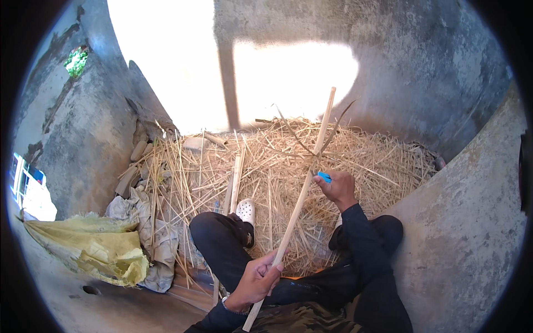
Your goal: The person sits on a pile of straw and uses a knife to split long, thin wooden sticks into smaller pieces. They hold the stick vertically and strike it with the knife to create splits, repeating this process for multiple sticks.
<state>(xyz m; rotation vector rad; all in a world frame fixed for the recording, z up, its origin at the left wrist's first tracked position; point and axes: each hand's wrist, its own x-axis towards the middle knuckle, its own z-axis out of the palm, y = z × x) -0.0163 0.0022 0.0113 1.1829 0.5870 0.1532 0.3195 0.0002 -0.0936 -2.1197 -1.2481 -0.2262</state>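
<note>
A long pale wooden stick (pixel 300 205) slants across my lap, its upper end pointing away toward the sunlit wall. My left hand (pixel 257 283) is wrapped round its lower part, above my thighs. In my right hand (pixel 340 188) is a small blue-handled knife (pixel 323 177), held against the stick a little above its middle. My fingers mostly cover the knife, and its blade is hard to make out. Just above it, thin curled strips (pixel 336 126) stand out to both sides of the stick.
Straw-like shavings (pixel 366 161) cover the floor before me. My legs are bent, with a white clog (pixel 246 211) on one foot. Split wooden strips (pixel 235 180) lie beside it. A yellow sack (pixel 91 247) lies at left; concrete walls (pixel 466 216) stand close around.
</note>
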